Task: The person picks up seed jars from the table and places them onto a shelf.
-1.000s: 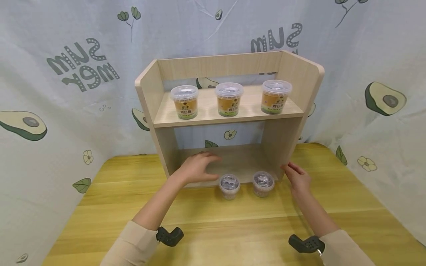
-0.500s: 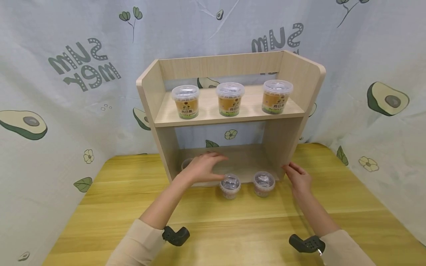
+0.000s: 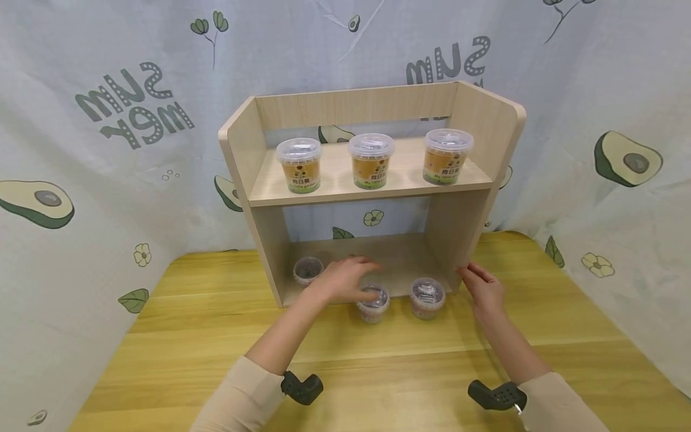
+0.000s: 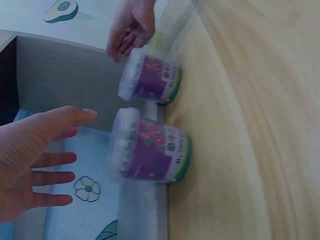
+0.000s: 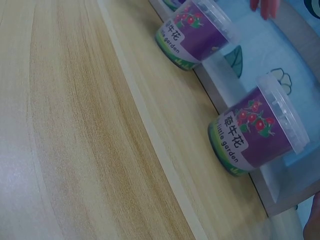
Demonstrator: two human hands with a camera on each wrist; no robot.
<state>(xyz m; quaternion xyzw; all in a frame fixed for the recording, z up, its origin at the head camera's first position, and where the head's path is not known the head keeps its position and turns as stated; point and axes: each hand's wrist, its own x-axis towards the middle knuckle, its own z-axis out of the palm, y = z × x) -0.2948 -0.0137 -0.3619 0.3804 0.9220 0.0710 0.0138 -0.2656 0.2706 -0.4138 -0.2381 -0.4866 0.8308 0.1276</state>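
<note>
My left hand (image 3: 344,282), fingers spread and thumb apart, hovers just over the middle clear-lidded plastic tub (image 3: 371,315) on the table. In the left wrist view that purple-labelled tub (image 4: 156,150) stands beyond the thumb and straight fingers, with space between. A similar tub (image 3: 426,302) stands to its right, close to the shelf's front edge. A third tub (image 3: 308,269) is on the lower board at the left, its lower part hidden behind my left arm. My right hand (image 3: 486,292) grips the lower right side panel of the wooden shelf (image 3: 453,234).
On the upper board stand three orange-labelled lidded tubs, at the left (image 3: 300,168), middle (image 3: 370,163) and right (image 3: 447,159). The wooden table (image 3: 378,372) extends in front. A patterned curtain (image 3: 162,198) hangs behind and beside the shelf.
My left hand has moved right, away from the tub on the lower board, which has come into view, and over the middle table tub. My right hand has stayed at the panel.
</note>
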